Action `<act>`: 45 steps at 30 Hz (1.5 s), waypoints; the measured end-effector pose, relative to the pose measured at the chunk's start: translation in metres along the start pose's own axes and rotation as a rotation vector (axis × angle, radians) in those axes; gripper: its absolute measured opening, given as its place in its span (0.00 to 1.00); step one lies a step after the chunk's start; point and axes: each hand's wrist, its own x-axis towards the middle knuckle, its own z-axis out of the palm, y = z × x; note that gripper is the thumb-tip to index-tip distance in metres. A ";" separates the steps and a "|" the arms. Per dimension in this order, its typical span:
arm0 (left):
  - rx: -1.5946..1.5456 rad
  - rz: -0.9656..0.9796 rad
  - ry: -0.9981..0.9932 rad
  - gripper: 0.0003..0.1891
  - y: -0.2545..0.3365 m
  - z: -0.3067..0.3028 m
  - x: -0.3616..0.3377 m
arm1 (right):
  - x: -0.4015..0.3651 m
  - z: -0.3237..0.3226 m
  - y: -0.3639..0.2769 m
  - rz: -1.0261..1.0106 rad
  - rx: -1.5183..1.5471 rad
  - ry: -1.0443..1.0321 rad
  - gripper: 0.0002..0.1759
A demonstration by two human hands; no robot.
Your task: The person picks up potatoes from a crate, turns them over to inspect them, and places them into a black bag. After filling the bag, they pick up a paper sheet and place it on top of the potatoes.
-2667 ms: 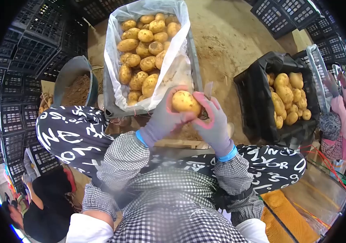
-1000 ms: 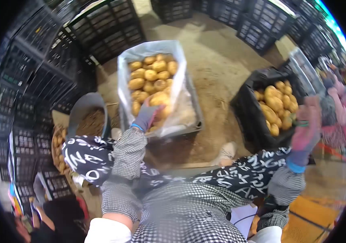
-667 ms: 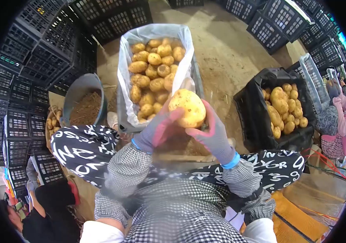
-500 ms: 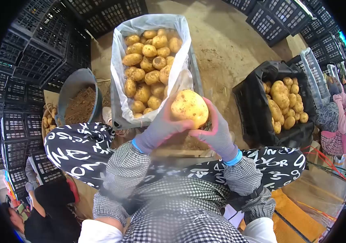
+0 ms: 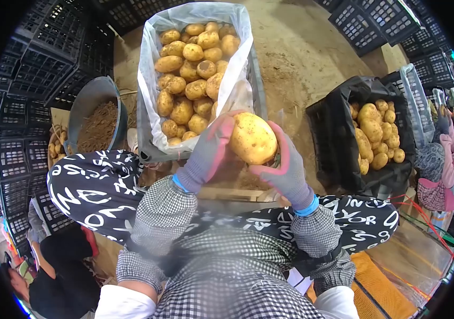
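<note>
A large yellow potato (image 5: pixel 253 138) with small brown specks is held up between both gloved hands, above my lap. My left hand (image 5: pixel 210 151), in a grey and pink glove, is closed on its left side. On the opposite side my right hand (image 5: pixel 286 170) grips it with thumb and fingers. Just beyond my left hand stands a crate (image 5: pixel 259 95) with a white plastic liner (image 5: pixel 149 69), filled with soil-marked potatoes (image 5: pixel 190 87). The liner's right flap hangs near the held potato.
To the right is a black-lined crate (image 5: pixel 329 119) of potatoes. A round tub (image 5: pixel 116 125) of soil stands at left. Black crates (image 5: pixel 51 48) are stacked around. Red straps (image 5: pixel 431 220) lie at right. Other people (image 5: pixel 59 266) sit at lower left and far right.
My left hand has shifted from under the potato to its upper left side, the thumb no longer across the front. The potato has turned and moved slightly right. The camera view has tilted a little.
</note>
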 end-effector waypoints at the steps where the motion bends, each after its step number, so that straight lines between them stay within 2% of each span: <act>1: 0.034 0.015 0.011 0.31 -0.001 0.001 0.000 | 0.001 -0.001 0.002 0.006 0.034 -0.011 0.55; 2: 0.069 0.031 0.023 0.31 -0.001 0.002 0.000 | 0.001 -0.001 0.003 0.010 0.067 -0.022 0.55; 5: -0.087 -0.101 -0.002 0.30 0.007 0.005 -0.006 | 0.001 0.000 -0.002 0.107 0.241 -0.056 0.56; 8: -0.357 -0.172 -0.027 0.31 0.011 0.013 -0.011 | 0.001 0.006 0.001 0.123 0.369 -0.064 0.58; 11: -0.336 -0.214 -0.030 0.31 0.016 0.016 -0.015 | 0.000 0.007 0.008 0.096 0.350 -0.059 0.60; 14: -0.353 -0.309 -0.067 0.30 0.000 0.002 -0.012 | -0.002 0.007 0.013 0.005 0.183 -0.026 0.59; 17: -0.554 -0.324 -0.071 0.30 -0.001 0.004 -0.015 | 0.002 0.005 0.021 -0.043 0.156 -0.072 0.59; 20: -0.611 -0.293 -0.131 0.29 -0.015 -0.002 -0.016 | 0.002 0.000 0.012 0.017 0.175 -0.103 0.57; 23: -0.585 -0.298 -0.129 0.28 -0.012 0.004 -0.012 | 0.000 0.006 0.012 -0.032 0.133 -0.037 0.53; 26: -0.332 -0.166 -0.085 0.34 -0.013 0.007 -0.017 | -0.003 0.003 -0.001 -0.016 0.275 -0.047 0.49; 29: -0.258 -0.095 -0.074 0.48 0.009 0.017 -0.019 | -0.002 -0.007 0.000 0.029 0.576 -0.040 0.39; 32: -0.096 0.027 -0.077 0.53 0.012 0.024 -0.019 | 0.001 -0.012 -0.002 0.192 0.668 -0.012 0.32; 35: -0.046 0.104 -0.085 0.53 0.006 0.019 -0.016 | 0.000 -0.008 0.002 0.091 0.644 -0.003 0.30; 38: 0.004 0.218 -0.073 0.53 -0.005 0.015 -0.014 | 0.001 -0.011 -0.003 -0.032 0.396 0.062 0.26; 41: -0.101 0.239 -0.068 0.53 -0.006 0.018 -0.012 | 0.001 -0.005 0.031 -0.107 0.096 0.281 0.22; 45: -0.122 0.227 -0.019 0.52 -0.005 0.017 -0.012 | -0.003 -0.010 0.016 0.010 0.103 0.324 0.21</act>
